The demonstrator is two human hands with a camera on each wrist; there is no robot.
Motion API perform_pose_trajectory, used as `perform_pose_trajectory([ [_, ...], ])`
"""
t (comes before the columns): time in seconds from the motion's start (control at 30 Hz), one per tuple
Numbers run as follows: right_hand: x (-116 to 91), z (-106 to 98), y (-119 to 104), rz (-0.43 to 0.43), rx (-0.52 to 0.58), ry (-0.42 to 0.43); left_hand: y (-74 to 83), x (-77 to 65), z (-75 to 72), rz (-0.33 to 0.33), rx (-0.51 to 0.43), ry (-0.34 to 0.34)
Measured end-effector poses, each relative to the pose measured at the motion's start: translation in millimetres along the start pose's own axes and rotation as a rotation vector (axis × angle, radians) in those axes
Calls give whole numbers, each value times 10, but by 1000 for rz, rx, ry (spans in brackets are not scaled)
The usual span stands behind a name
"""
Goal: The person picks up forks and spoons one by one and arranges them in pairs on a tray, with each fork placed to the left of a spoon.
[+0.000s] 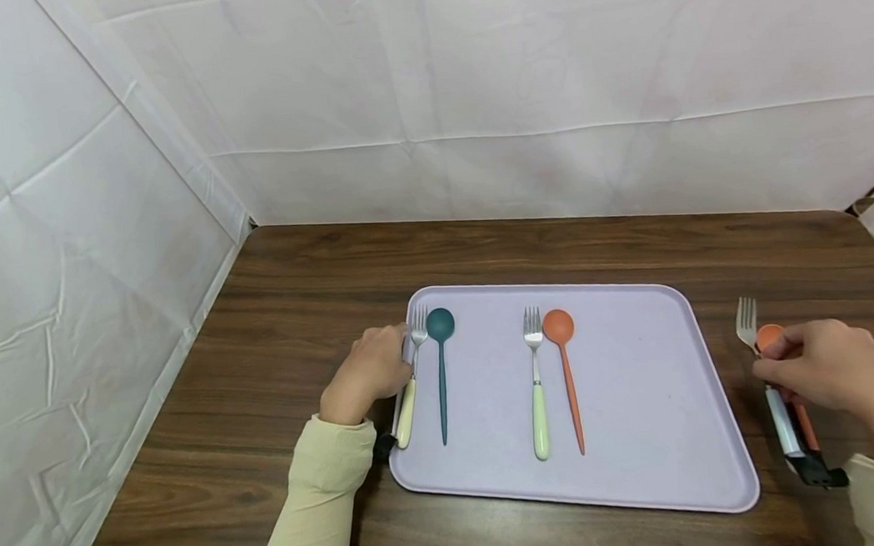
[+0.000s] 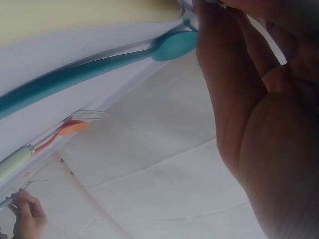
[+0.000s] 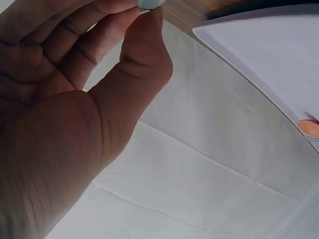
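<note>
At the left edge of a lavender tray [image 1: 648, 402], my left hand [image 1: 371, 373] pinches a fork with a cream handle [image 1: 407, 413] near its neck. Right beside that fork lies a teal spoon [image 1: 440, 324], its bowl toward the far side; the left wrist view shows the spoon [image 2: 174, 46] close to my thumb. Off the tray's right side, the fingers of my right hand [image 1: 833, 366] pinch a fork with a light blue handle [image 1: 783, 423]. Under that hand an orange spoon [image 1: 769, 334] is partly hidden.
Mid-tray lie a fork with a light green handle [image 1: 539, 421] and another orange spoon [image 1: 559, 326], side by side. The tray rests on a dark wooden table [image 1: 481, 249]. White sheets [image 1: 515, 76] enclose the back and left.
</note>
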State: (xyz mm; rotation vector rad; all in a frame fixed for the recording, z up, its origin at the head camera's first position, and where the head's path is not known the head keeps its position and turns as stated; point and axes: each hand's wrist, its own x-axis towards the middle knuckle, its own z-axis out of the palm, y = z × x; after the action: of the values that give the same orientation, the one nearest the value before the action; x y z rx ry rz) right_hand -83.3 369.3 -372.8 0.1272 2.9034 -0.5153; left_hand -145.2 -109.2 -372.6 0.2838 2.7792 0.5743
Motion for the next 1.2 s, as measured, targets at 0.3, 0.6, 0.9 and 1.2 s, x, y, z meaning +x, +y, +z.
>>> perform_pose_trajectory([
  [0.3, -6, 15, -92, -8, 39, 39, 11, -3, -1, -8, 2, -7],
  [0.6, -2, 49, -231, -30, 52, 20, 13, -4, 3, -15, -3, -9],
  [0.9, 16, 76, -334, -62, 55, 35, 9, 8, 4, -24, 6, -9],
  [1.2, 42, 131, -454, -98, 75, 1, 5, 4, 3, -25, -5, -6],
])
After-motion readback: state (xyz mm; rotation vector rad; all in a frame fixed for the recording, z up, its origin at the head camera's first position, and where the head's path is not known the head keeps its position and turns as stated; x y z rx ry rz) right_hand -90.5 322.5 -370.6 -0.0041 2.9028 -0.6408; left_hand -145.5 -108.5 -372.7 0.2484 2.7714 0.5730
